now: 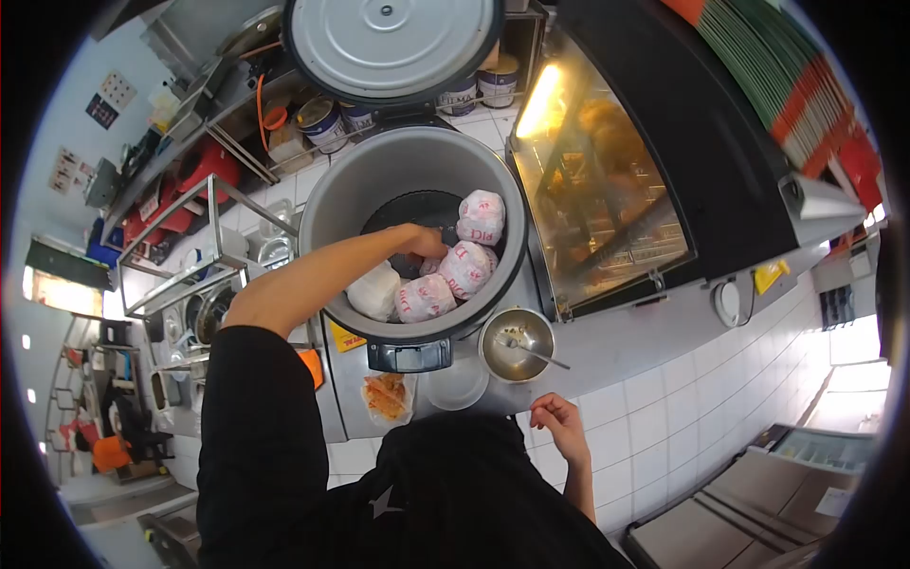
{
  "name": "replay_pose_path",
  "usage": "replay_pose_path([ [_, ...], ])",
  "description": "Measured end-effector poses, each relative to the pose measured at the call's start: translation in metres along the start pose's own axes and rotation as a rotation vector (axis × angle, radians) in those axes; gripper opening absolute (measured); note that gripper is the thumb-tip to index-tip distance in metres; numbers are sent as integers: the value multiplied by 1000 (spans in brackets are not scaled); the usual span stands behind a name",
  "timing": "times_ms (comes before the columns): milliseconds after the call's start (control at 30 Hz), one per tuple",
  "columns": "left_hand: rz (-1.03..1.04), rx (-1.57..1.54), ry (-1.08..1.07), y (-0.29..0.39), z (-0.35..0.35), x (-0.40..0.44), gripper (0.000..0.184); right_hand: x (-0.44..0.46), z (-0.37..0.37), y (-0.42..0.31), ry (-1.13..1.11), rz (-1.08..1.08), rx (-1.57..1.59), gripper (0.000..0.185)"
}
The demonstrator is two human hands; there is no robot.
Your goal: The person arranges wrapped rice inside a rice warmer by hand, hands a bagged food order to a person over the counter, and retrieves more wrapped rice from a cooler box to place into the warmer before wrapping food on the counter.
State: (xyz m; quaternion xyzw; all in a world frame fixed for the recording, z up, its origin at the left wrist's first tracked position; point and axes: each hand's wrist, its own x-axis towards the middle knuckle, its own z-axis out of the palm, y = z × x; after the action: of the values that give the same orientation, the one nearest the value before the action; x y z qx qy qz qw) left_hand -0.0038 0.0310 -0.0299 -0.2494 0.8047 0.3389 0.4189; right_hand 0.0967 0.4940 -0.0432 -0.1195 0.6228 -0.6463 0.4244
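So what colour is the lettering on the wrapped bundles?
Red, on white wrapped bundles; head view.

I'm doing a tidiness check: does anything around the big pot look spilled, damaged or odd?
Nothing stands out: the wrapped bundles look intact in the pot, the spoon rests in the metal bowl, and no clear spill shows on the counter.

Bright overall; a yellow lamp (537,101) glows inside the glass case (607,190); beyond the right end of the worktop (626,334), an opening (851,394) is overexposed; fisheye distortion curves the black-rimmed edges.
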Motion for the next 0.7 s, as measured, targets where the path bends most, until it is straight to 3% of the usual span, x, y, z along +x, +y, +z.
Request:
replay_pose_path([
  [67, 67, 20, -68, -30, 2, 59, 87, -7, -10, 17, 72, -11, -10, 11],
  [133, 97, -81, -131, -40, 11, 65, 88, -13, -27, 38, 131, 7, -61, 9],
  [200, 101, -299, -154, -18, 8, 23, 89, -13, -35, 34, 141, 8, -50, 9],
  [300, 85, -152, 109, -12, 13, -1, 77, -4, -54, 29, 135, 41, -67, 9],
  [367, 133, -110, 146, -20, -1, -15, 76, 4, -60, 25, 111, 47, -86, 9],
  [467, 221, -101, 193, -10, -29, -66, 72, 15, -69, 19, 67, 30, -141, 10],
  [567, 400, -314, 194, 1, -41, -121, 69, 22, -72, 13, 26, 58, -184, 11],
  [700, 583, -371, 188, 26, -25, -176, 61, 33, -71, 12, -29, 85, -225, 13],
])
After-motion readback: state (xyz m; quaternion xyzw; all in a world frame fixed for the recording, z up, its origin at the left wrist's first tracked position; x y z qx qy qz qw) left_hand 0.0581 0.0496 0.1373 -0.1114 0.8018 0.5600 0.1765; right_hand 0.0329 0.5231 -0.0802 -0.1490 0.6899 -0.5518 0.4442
